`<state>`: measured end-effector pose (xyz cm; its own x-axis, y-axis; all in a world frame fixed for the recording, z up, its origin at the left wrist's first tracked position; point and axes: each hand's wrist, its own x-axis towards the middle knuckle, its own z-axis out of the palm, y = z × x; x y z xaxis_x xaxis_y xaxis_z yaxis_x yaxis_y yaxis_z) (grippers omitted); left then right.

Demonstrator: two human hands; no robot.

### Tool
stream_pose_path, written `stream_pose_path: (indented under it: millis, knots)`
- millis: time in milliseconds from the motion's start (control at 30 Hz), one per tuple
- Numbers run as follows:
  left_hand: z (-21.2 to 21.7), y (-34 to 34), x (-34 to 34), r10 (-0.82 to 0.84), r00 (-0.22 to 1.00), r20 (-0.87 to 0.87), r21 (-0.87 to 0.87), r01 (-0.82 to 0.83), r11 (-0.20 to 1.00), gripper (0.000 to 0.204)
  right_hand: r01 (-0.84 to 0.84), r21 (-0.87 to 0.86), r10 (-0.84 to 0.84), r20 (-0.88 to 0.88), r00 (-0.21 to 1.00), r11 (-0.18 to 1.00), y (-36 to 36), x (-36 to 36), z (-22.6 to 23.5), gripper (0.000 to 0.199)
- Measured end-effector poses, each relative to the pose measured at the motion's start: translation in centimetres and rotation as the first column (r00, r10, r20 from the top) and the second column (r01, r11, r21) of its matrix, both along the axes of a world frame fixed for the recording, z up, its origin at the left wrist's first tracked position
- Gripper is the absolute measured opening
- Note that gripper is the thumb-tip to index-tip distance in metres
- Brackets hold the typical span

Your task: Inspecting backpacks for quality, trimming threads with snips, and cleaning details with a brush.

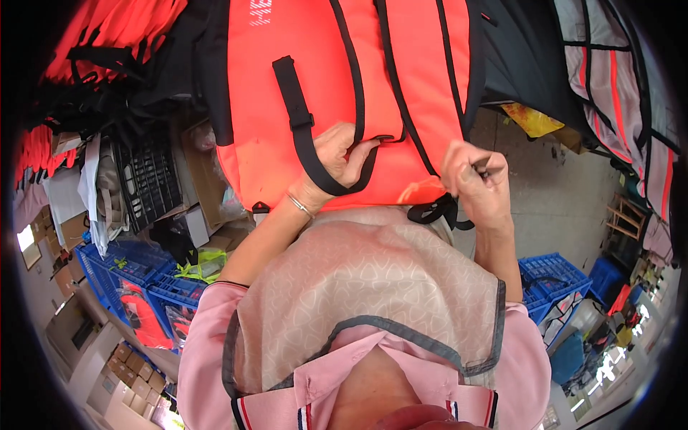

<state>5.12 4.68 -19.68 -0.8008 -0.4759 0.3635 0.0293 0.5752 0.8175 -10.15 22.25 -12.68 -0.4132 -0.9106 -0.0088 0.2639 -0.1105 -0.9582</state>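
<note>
An orange backpack [261,154] with black edging lies before me, its two padded shoulder straps [369,64] facing up. Black webbing [288,82] runs through a buckle and loops across my left hand [338,159]. That hand is closed on the lower end of the nearer-left shoulder strap, some fingertips hidden behind it. By the pack's lower right corner, my right hand [479,179] is raised with curled fingers, slightly blurred; what they hold, if anything, cannot be made out. Just below it hangs a bunch of black webbing [433,212].
Blue plastic crates [118,261] stand on my left, another blue crate [552,276] on my right. A black slatted crate [147,175] is beside cardboard at left. Orange pieces [118,36] are piled upper left; grey panels [609,86] hang upper right. A beige apron [358,279] covers my front.
</note>
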Motion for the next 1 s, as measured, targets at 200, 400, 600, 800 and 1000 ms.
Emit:
stream_pose_path:
  millis: [200,400,600,800,1000]
  knots:
    - [1.4,1.3,0.7,-0.135,0.988,0.078,0.778,0.024,0.628,0.019,0.237,0.11,-0.091,-0.709,0.699,0.965,-0.8,1.6,0.9,0.017]
    - [3.9,1.2,1.9,-0.228,0.97,0.089,0.942,-0.007,0.336,0.028,0.249,0.129,-0.067,-0.757,0.65,0.96,-2.1,2.3,1.1,0.029]
    - [2.3,2.0,2.0,-0.177,0.977,-0.121,0.719,0.209,0.663,0.027,0.29,0.201,-0.035,-0.764,0.644,0.936,-3.4,2.4,1.0,0.027]
    - [2.0,1.1,1.5,-0.069,0.996,-0.056,0.386,0.085,0.918,0.015,0.289,0.128,-0.07,-0.808,0.585,0.949,-3.7,3.1,1.0,0.026]
    - [2.6,-0.2,0.3,-0.092,0.989,-0.12,0.011,0.094,0.996,0.019,0.286,0.097,-0.102,-0.787,0.609,0.953,-3.9,2.9,1.5,0.02]
